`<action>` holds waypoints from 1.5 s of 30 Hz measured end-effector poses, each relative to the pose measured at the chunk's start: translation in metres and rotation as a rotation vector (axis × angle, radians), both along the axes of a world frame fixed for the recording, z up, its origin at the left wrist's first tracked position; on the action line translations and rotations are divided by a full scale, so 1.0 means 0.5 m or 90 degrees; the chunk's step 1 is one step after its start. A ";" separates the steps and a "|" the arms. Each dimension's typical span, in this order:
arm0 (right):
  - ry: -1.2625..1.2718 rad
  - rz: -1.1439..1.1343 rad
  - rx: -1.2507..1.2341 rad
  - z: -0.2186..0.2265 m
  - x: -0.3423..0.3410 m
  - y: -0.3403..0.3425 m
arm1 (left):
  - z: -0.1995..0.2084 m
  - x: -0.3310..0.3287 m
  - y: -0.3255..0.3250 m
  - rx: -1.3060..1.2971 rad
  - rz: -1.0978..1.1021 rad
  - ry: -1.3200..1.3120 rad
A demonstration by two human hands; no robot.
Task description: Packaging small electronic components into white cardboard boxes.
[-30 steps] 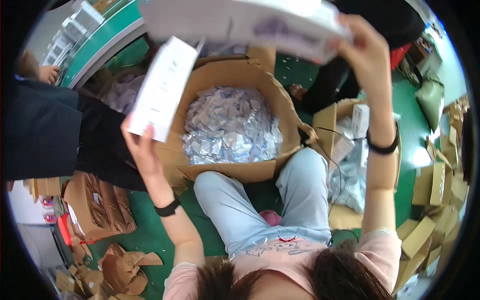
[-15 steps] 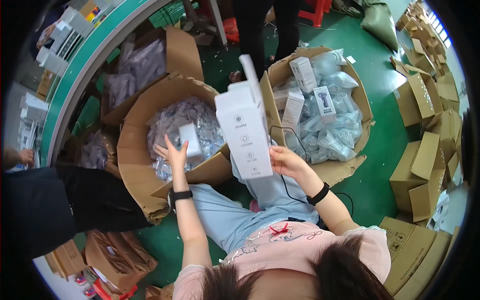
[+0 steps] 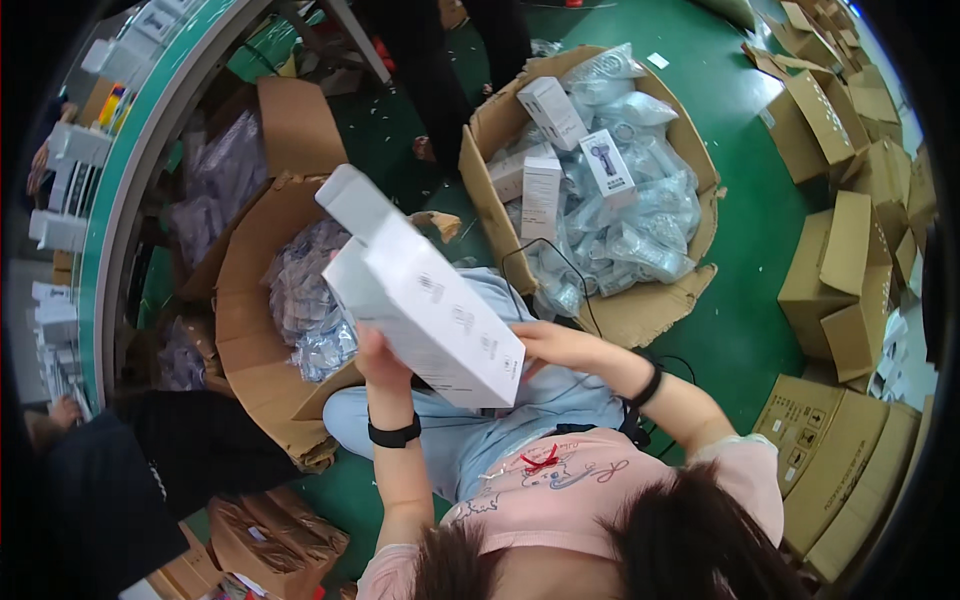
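White box [image 3: 430, 305] in two hands, above the lap [image 3: 445, 445].
The left hand [image 3: 382, 358] has its fingers closed on the box at its 7 o'clock side, partly hidden; the fingers of the right hand [image 3: 555, 345] are grasping its edge at 4 o'clock. The flap [image 3: 358, 200] points out to 11 o'clock. Beyond, at 9 o'clock, a carton [image 3: 245, 290] contains plastic packets [image 3: 300, 290]. At 1 o'clock, a second carton [image 3: 650, 315] contains bubble-wrapped pieces [image 3: 645, 250] and small boxes [image 3: 605, 165]. At 3 o'clock, brown cartons [image 3: 835, 280] are on the green floor [image 3: 735, 250]. Farther, at 10 o'clock, the tabletop [image 3: 108, 200] carries white packages [image 3: 75, 145]; near 12 o'clock stand dark-clothed legs [image 3: 415, 65].
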State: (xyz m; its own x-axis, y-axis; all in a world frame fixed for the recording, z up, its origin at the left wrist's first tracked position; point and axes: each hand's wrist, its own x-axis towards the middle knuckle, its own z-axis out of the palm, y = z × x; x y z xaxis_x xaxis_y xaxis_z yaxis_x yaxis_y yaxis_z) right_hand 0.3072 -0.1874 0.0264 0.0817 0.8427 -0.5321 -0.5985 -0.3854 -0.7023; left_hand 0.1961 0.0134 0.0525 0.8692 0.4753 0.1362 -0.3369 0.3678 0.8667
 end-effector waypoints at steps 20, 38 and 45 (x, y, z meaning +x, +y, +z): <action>-0.988 -0.120 -0.280 -0.124 0.279 -0.382 | 0.053 -0.069 -0.046 0.235 0.091 0.075; -0.380 -0.723 0.161 -0.042 0.290 -0.151 | 0.101 -0.020 -0.085 0.828 0.285 0.233; -0.175 -0.760 0.379 0.283 0.133 0.033 | 0.066 -0.004 -0.116 0.658 0.337 0.081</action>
